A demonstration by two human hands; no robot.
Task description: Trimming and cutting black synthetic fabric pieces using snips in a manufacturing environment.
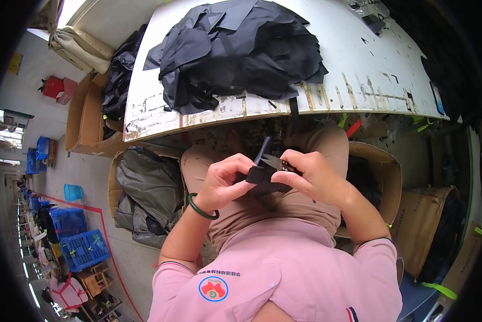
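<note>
My left hand (223, 181) pinches a small black fabric piece (255, 175) between thumb and fingers, above my lap. A narrow dark strip (263, 150) of it sticks up past the fingertips. My right hand (317, 174) is closed round a small pair of thread snips (273, 162). Their metal blades point left, right beside the strip; whether they touch it I cannot tell. More dark fabric lies between the hands, partly hidden by them. A large heap of black fabric pieces (235, 53) covers the middle of the white table (353, 59) in front of me.
Cardboard boxes stand on both sides: one with grey-black fabric (149, 188) at my left, an open box (386, 172) at my right. The table's worn front edge (241, 110) runs above my knees. Blue crates (84, 249) stand farther left on the floor.
</note>
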